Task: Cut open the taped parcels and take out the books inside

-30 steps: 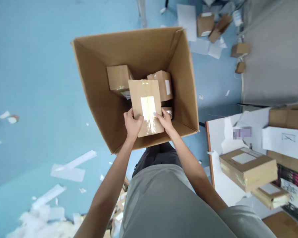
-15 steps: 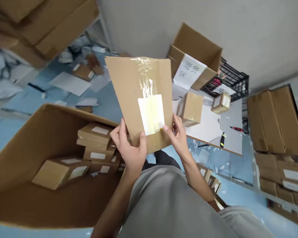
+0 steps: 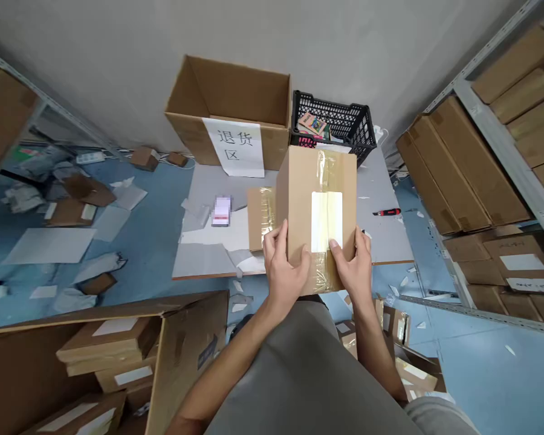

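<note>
A taped cardboard box [image 3: 299, 181] with a white label [image 3: 320, 220] on its near face is held up over the front of the table [image 3: 204, 257]. My left hand [image 3: 283, 272] grips its lower left edge, thumb on the front. On the lower right side my right hand [image 3: 356, 266] is closed round the box, its thumb at the label's bottom edge. Partly hidden behind it, a smaller taped box [image 3: 255, 217] rests on the table. A phone [image 3: 222, 211] with a lit screen lies further left.
An open carton [image 3: 176, 130] with a paper sign and a black plastic crate [image 3: 367, 130] stand at the table's back. A red utility knife [image 3: 387, 212] lies right. A large carton [image 3: 188, 338] of parcels is at lower left. Shelves [image 3: 485, 118] with boxes line the right.
My view and body have turned right, from the large carton towards the table. The box has come along in both hands and now shows its left side as well.
</note>
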`<action>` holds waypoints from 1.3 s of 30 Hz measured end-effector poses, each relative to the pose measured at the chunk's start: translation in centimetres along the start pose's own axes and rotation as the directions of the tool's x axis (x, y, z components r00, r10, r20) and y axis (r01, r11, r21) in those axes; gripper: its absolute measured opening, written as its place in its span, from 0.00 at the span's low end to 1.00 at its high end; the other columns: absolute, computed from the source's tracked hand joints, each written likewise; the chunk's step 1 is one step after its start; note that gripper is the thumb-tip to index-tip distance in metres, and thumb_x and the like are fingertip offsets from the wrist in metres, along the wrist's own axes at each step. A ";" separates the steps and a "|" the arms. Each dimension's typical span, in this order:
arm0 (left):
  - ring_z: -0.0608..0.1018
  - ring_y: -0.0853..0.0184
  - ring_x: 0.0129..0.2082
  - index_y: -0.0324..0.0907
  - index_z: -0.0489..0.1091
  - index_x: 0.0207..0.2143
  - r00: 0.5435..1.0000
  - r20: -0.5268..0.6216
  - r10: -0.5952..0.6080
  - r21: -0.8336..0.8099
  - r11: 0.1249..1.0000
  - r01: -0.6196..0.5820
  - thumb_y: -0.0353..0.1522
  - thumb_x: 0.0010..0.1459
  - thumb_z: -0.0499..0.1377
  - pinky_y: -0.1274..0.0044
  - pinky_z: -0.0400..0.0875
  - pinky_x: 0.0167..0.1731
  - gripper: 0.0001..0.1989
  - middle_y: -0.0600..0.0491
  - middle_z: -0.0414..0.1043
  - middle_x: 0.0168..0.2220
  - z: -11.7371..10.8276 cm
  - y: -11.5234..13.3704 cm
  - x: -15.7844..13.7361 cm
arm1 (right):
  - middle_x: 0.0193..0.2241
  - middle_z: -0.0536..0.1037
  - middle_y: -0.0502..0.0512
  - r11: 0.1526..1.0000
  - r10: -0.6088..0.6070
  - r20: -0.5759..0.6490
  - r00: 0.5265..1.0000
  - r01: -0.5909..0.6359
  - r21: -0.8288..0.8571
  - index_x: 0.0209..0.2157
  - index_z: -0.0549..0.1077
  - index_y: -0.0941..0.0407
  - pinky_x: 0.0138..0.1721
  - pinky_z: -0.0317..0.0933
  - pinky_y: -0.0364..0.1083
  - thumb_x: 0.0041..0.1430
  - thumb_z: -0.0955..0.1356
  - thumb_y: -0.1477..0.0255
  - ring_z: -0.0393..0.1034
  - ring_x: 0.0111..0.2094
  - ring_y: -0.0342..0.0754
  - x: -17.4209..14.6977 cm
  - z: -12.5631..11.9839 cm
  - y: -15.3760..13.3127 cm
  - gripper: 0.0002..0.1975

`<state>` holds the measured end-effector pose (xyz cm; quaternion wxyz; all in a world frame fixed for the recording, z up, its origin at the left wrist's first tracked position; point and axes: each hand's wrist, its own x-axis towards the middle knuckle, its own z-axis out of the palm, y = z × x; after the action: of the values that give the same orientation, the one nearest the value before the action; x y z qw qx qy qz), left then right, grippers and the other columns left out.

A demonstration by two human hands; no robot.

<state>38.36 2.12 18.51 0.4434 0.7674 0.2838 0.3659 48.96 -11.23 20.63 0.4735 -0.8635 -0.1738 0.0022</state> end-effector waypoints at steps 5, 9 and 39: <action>0.74 0.54 0.65 0.49 0.60 0.80 1.000 0.014 0.012 0.073 0.997 -0.013 0.33 0.72 0.63 0.60 0.75 0.66 0.37 0.42 0.68 0.60 5.7 2.9 2.1 | 0.62 0.74 0.65 0.994 0.102 0.114 0.988 -0.106 0.036 0.73 0.70 0.52 0.72 0.65 0.65 0.68 0.73 0.42 0.71 0.67 0.64 5.7 -3.4 3.1 0.43; 0.74 0.53 0.67 0.48 0.59 0.80 0.995 0.040 -0.092 0.064 0.994 0.089 0.34 0.71 0.63 0.60 0.73 0.68 0.38 0.41 0.67 0.62 8.8 1.9 3.2 | 0.63 0.73 0.66 0.995 0.093 0.127 0.988 -0.096 0.021 0.74 0.70 0.53 0.73 0.64 0.66 0.67 0.74 0.43 0.70 0.68 0.65 9.0 -3.3 5.1 0.43; 0.81 0.49 0.67 0.47 0.64 0.77 0.586 0.464 -0.665 0.200 0.723 0.662 0.58 0.64 0.66 0.60 0.73 0.70 0.46 0.42 0.78 0.68 -2.4 -25.0 6.9 | 0.61 0.86 0.52 0.666 0.465 0.551 0.693 -0.684 0.298 0.66 0.81 0.45 0.66 0.74 0.59 0.63 0.76 0.43 0.79 0.64 0.63 9.7 6.7 14.3 0.35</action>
<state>37.62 19.65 -0.77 0.6032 0.6746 0.4235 -0.0408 61.24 -9.85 6.81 0.5954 -0.7029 0.0225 0.3884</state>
